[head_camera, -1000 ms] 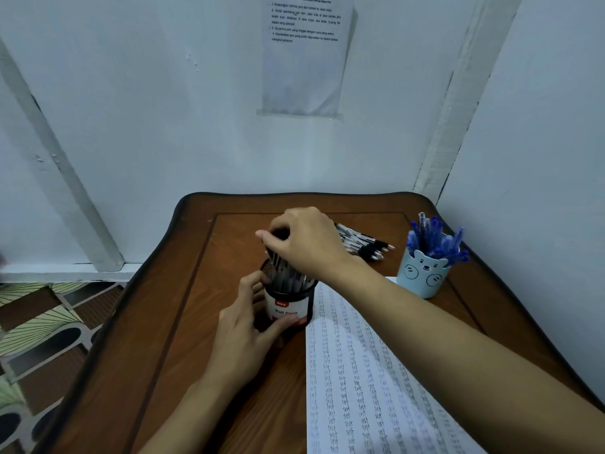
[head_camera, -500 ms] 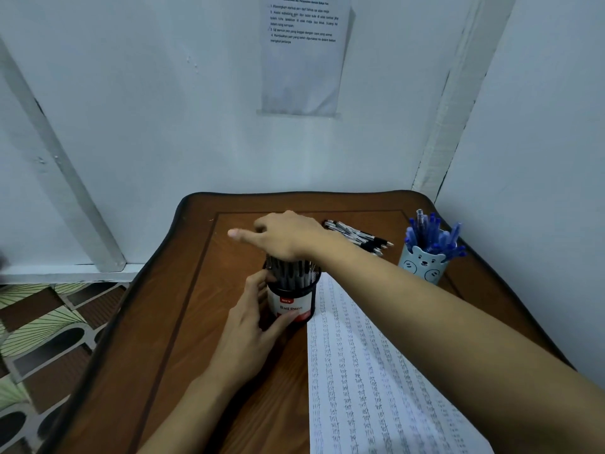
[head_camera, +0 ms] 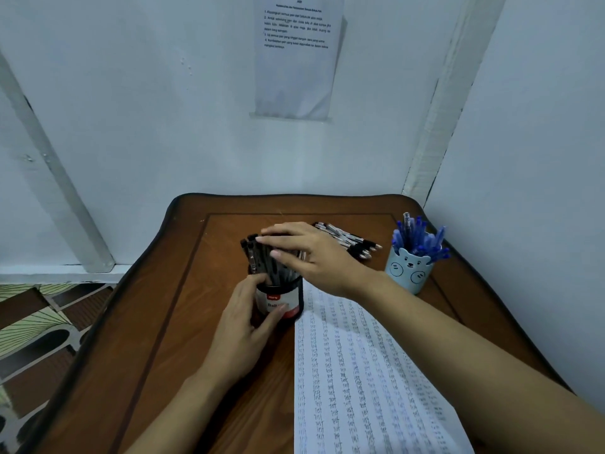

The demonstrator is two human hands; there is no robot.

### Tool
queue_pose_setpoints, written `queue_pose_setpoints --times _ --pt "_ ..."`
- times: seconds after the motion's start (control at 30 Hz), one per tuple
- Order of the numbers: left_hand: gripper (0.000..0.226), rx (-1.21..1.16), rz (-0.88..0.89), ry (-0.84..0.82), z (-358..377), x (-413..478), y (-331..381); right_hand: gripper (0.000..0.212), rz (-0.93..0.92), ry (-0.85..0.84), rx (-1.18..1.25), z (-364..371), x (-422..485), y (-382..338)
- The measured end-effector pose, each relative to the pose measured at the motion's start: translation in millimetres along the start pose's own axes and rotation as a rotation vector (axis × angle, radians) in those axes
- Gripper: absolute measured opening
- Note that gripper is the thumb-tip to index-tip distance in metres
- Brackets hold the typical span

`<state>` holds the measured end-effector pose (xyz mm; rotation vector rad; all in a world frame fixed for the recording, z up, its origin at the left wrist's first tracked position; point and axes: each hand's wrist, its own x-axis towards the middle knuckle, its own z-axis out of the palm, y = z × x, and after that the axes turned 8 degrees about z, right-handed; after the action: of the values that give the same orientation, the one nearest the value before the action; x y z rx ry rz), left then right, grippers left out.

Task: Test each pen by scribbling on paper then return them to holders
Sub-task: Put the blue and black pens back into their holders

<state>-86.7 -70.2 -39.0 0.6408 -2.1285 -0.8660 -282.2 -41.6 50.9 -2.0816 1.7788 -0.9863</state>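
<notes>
Fingers of the left hand [head_camera: 242, 332] curl round the black holder [head_camera: 292, 294] near mid-bench [head_camera: 147, 322]; the right hand [head_camera: 314, 253] lies flat, fingers straight, on its black pens [head_camera: 264, 267], which lean up and leftward. Two holders: this and a bear cup [head_camera: 407, 271] of upright blue pens [head_camera: 417, 237]. One scribbled paper [head_camera: 360, 371]; loose pens [head_camera: 352, 240] behind.

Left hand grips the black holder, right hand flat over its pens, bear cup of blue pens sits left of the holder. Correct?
One thing is off: the head view shows the bear cup to the right of the holder, not the left. The rest stands: the left hand grips the holder and the right hand lies flat over its pens.
</notes>
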Motion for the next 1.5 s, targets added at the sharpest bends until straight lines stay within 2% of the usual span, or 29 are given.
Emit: queue_pose_setpoints --times 0.1,0.23,0.33,0.4,0.47,0.53,0.63,0.7,0.83,1.03,1.27,1.5 --pt "0.038 0.000 0.003 0.002 -1 3 0 0.035 -0.025 0.002 -0.006 5 15 -2" --pt "0.039 0.048 0.027 -0.003 -5 7 -2 0.027 0.117 0.072 0.287 2 13 5" --pt "0.039 0.060 0.019 -0.025 -9 10 -3 0.030 0.197 0.092 0.558 -2 9 9" --pt "0.044 0.065 0.011 -0.040 -11 13 -5 0.028 0.270 0.164 0.656 -4 12 15" --pt "0.047 0.073 -0.003 -0.057 -13 16 -8 0.022 0.400 0.293 0.525 -6 17 29" --pt "0.046 0.084 -0.013 -0.060 -13 18 -10 0.026 0.577 0.375 0.220 -7 20 50" --pt "0.044 0.119 -0.026 -0.049 -15 21 -11 0.056 0.743 0.252 -0.278 -5 25 82" --pt "0.045 0.132 -0.035 -0.042 -16 23 -12 0.073 0.791 0.145 -0.400 -6 30 98" --pt "0.043 0.110 -0.062 -0.038 -20 33 -17 0.081 0.817 -0.008 -0.505 -7 39 121" --pt "0.045 0.096 -0.087 -0.047 -22 43 -26 0.065 0.761 -0.003 -0.585 -4 45 133" --pt "0.045 0.088 -0.115 -0.055 -24 47 -27 0.077 0.812 -0.042 -0.608 -3 44 143" --pt "0.044 0.096 -0.127 -0.058 -26 49 -24 0.079 0.883 -0.038 -0.494 -11 52 147"
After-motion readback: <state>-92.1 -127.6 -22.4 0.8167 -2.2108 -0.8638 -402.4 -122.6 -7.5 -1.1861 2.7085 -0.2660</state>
